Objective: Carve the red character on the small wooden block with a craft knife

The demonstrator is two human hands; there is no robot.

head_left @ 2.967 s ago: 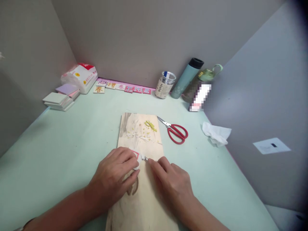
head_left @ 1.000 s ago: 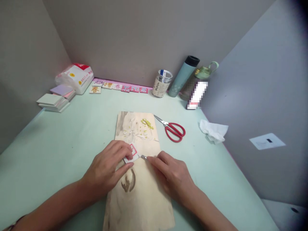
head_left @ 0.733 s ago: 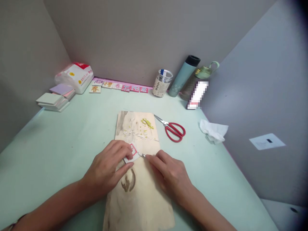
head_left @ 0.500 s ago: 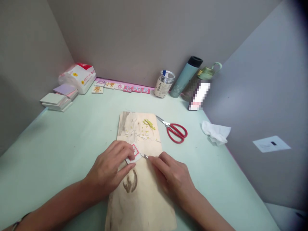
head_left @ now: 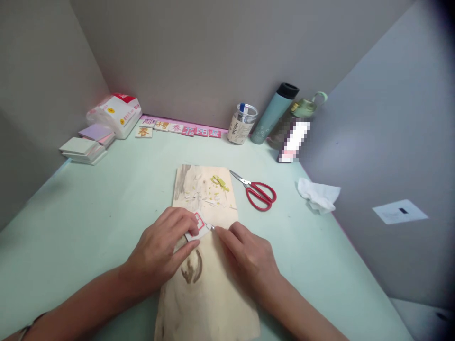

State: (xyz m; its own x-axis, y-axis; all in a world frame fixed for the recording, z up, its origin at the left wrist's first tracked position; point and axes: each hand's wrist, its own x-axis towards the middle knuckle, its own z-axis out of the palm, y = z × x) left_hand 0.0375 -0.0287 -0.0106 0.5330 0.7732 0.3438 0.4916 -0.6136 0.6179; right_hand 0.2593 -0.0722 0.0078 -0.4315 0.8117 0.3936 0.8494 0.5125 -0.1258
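Note:
A small white square tile (head_left: 202, 230) with red lines on its face lies on a wooden board (head_left: 220, 293). The fingers and thumb of my left hand (head_left: 170, 241) are closed on the tile's left side and cover part of it. In my right hand (head_left: 250, 253) is a slim carving knife (head_left: 212, 228), gripped close to its metal tip. That tip touches the tile's right side, over the red lines. Most of the knife's handle is hidden by my fingers. Yellow-green and white shavings (head_left: 220, 182) are scattered over the far end of the board.
Red-handled scissors (head_left: 261, 195) lie right of the board, with a crumpled tissue (head_left: 319, 194) beyond. Along the back stand a row of carved tiles (head_left: 188, 130), a clear jar (head_left: 241, 125) and bottles (head_left: 275, 113). Stacked blocks (head_left: 83, 147) and a tissue pack (head_left: 117, 113) sit back left.
My right hand has moved slightly left and up, bringing the knife tip further onto the tile. The left hand and the tile have stayed in place.

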